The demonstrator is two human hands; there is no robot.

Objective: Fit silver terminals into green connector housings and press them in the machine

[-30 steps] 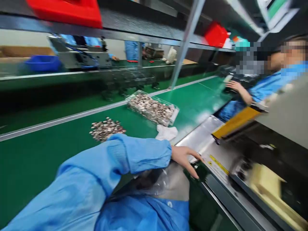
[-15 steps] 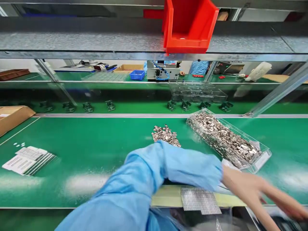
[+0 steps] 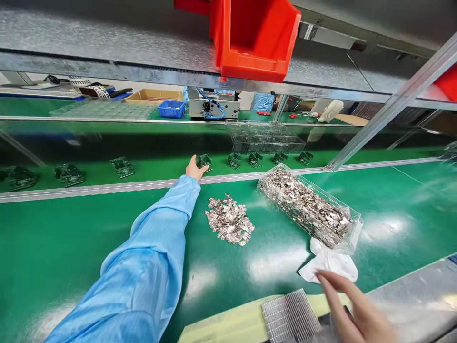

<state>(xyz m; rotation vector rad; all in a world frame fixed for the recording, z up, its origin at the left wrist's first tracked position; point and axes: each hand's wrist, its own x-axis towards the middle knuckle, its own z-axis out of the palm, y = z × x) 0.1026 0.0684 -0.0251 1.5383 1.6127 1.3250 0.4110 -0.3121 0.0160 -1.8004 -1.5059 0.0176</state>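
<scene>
My left hand (image 3: 194, 169), at the end of an outstretched blue sleeve, has thumb and fingers about the left side of a small green circuit board (image 3: 204, 161) on the strip behind the metal rail. My right hand (image 3: 360, 309) is at the lower right, blurred, its thumb and forefinger tips pinched together. Whatever is between those tips is too small to make out. Just beyond them lies a crumpled white cloth or glove (image 3: 330, 264). Left of that hand, a ribbed silvery sheet (image 3: 291, 317) rests on a yellow strip (image 3: 221, 324) at the bench edge.
A pile of small metal pieces (image 3: 230, 220) lies mid-bench. To its right stands a clear tray (image 3: 354, 233) heaped with similar pieces. More circuit boards (image 3: 255, 160) line the back strip before clear plastic trays (image 3: 266, 136). A red bin (image 3: 253, 66) and slanted metal post (image 3: 389, 107) are obstacles.
My left hand has swung from the lower right to the back strip, where a board now sits at the right-hand group's left end. My right hand has come into view. The view has turned right.
</scene>
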